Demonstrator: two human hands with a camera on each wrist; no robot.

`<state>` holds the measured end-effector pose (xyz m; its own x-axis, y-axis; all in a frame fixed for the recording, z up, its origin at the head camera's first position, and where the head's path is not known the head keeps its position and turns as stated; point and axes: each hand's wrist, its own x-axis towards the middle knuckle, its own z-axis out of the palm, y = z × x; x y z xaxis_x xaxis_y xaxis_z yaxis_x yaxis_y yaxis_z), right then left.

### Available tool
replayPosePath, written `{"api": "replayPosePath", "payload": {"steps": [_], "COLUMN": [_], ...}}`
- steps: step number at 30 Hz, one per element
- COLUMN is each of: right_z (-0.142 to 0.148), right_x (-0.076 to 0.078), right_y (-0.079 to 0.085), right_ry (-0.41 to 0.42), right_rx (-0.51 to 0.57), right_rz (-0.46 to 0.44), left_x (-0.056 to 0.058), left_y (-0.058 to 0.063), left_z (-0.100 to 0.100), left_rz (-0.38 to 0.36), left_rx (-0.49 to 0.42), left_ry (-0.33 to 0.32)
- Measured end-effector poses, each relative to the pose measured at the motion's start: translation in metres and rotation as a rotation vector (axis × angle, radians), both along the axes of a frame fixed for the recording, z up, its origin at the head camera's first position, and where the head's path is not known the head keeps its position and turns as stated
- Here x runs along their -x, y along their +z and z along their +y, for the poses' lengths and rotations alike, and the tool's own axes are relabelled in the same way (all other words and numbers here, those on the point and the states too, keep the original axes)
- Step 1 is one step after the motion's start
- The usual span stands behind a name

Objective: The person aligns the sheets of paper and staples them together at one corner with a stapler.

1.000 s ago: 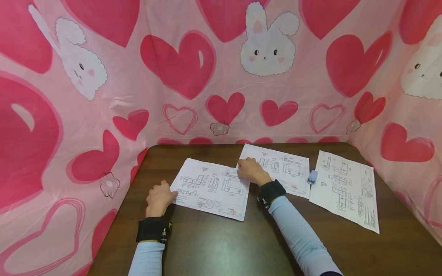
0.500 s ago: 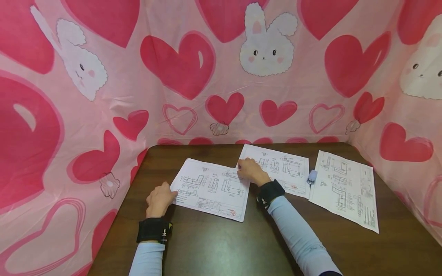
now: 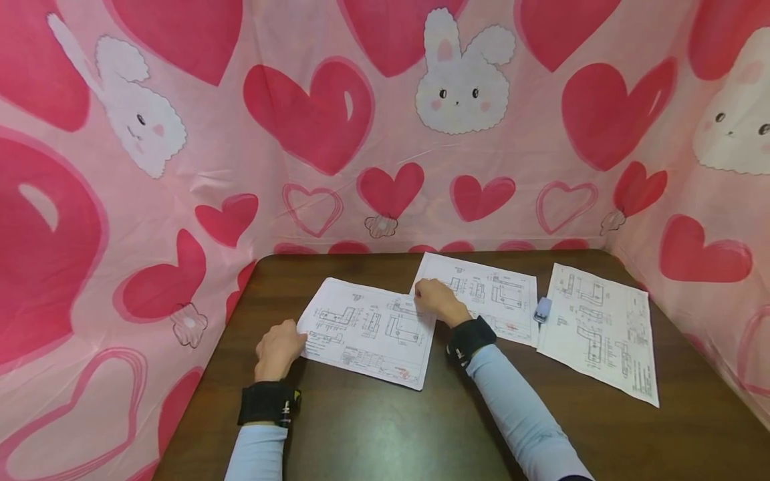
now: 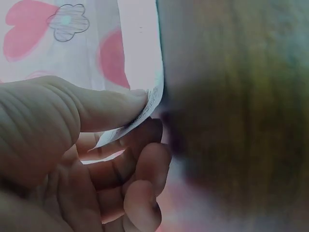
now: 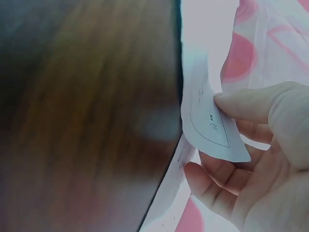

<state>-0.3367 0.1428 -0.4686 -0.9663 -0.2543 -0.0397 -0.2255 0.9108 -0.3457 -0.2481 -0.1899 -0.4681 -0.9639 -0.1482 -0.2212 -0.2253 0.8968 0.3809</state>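
Observation:
A white sheet with technical drawings (image 3: 361, 334) lies on the left part of the dark wooden table. At its left edge, my left hand (image 3: 279, 349) pinches the paper, thumb on top and fingers beneath, as the left wrist view shows; the paper edge (image 4: 145, 53) bends under the thumb. My right hand (image 3: 441, 300) holds the upper right corner of the same sheet. In the right wrist view that corner (image 5: 212, 121) curls up between thumb and fingers. Partly behind the right hand lies a second drawing sheet (image 3: 511, 280).
A third drawing sheet (image 3: 601, 341) lies at the right. Between it and the second sheet sits a small pale-purple object (image 3: 543, 309), perhaps a stapler. The brown table (image 3: 361, 434) is bordered behind and at the sides by a pink cloth (image 3: 397, 147) with hearts and rabbits.
Both hands keep their hold on the left sheet in nearly the same places. Its near edge sits very slightly lower in the head view, which has itself shifted a little.

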Motion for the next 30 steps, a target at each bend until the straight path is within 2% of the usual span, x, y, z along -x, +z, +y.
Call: {"api": "replayPosePath", "payload": {"steps": [10, 19, 27, 30], "right_z": [0.008, 0.015, 0.022, 0.025], "right_x": [-0.004, -0.014, -0.026, -0.030], "right_y": [0.009, 0.015, 0.018, 0.021], "right_ry": [0.044, 0.088, 0.123, 0.128], "right_rx": [0.158, 0.224, 0.262, 0.284], "right_rz": [-0.007, 0.018, 0.029, 0.026], "left_x": [0.001, -0.002, -0.005, -0.004], "left_y": [0.017, 0.030, 0.045, 0.051], "left_z": [-0.001, -0.001, 0.001, 0.000], "left_rz": [0.200, 0.410, 0.514, 0.514], "left_rx": [0.009, 0.027, -0.005, -0.030], "left_ry": [0.004, 0.000, 0.022, 0.019]}}
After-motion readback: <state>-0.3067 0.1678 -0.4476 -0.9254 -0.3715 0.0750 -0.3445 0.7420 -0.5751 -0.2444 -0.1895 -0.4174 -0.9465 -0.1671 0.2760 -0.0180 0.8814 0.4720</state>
